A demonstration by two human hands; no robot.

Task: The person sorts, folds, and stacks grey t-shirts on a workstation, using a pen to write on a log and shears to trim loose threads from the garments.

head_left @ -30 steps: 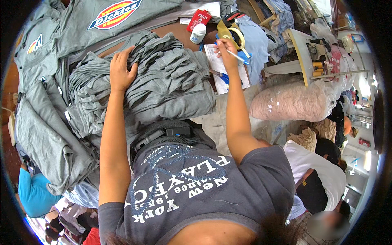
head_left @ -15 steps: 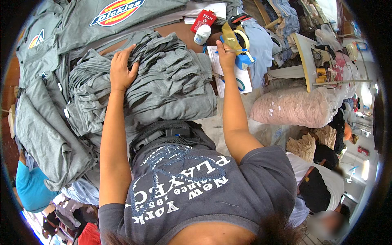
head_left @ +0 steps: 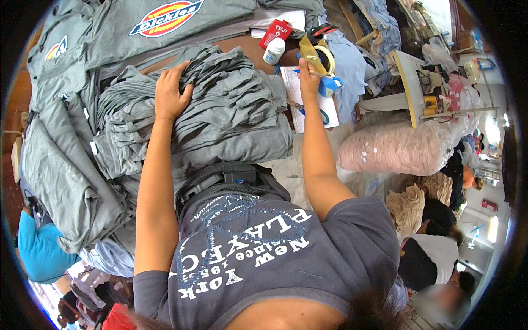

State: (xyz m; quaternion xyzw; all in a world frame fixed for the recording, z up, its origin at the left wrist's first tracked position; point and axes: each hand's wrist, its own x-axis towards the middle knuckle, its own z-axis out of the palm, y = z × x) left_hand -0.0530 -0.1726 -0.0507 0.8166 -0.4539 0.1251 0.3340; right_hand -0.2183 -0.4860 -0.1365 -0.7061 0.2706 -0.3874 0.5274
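My left hand [head_left: 172,94] lies on top of a thick stack of folded grey fabric pieces [head_left: 236,110], its fingers spread and thumb apart. The layers bunch up in ripples at the far side of the stack. To the right, my right hand [head_left: 309,82] is closed around a slim blue-and-white pen [head_left: 319,75]. This hand is above an open notebook [head_left: 291,82] with written pages. Scissors with teal handles [head_left: 324,116] lie on the notebook, partly hidden by my right forearm. Close beyond the hand is a blue tape dispenser [head_left: 330,87] with a tape roll [head_left: 327,59].
A white bottle [head_left: 274,51] and a red packet [head_left: 276,33] stand beyond the stack. Grey garments with a colourful logo [head_left: 225,14] cover the far table; more grey cloth [head_left: 66,170] hangs left. A plastic-wrapped pink bundle [head_left: 390,146] sits right. Other people are nearby.
The view has shifted slightly. My right hand still grips the pen, which has tilted a little. My left hand stays on the stack, fingers still spread.
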